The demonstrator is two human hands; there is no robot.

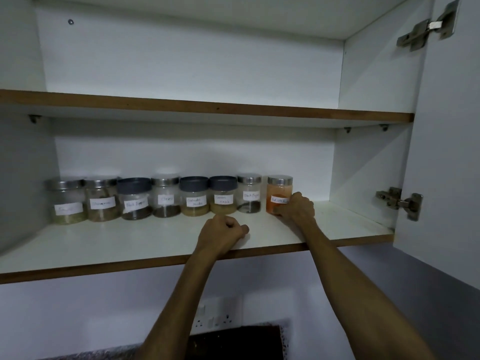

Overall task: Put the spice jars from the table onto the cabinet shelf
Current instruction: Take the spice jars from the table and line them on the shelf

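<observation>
Several labelled spice jars stand in a row along the back of the lower cabinet shelf [145, 245]. The rightmost is a red chilli powder jar [278, 191] with a silver lid. My right hand [297, 207] is wrapped around its lower right side, and the jar stands upright on the shelf. To its left are a black pepper jar [249, 194] and a garam masala jar [223, 196]. My left hand [222, 233] rests on the shelf in front of the garam masala jar, fingers curled into a loose fist with nothing in it.
The upper shelf [207, 107] holds nothing. The open cabinet door [446, 152] with two metal hinges stands at the right. Below the cabinet there are a wall socket [215, 319] and a dark patterned cloth [233, 342]. The table is out of view.
</observation>
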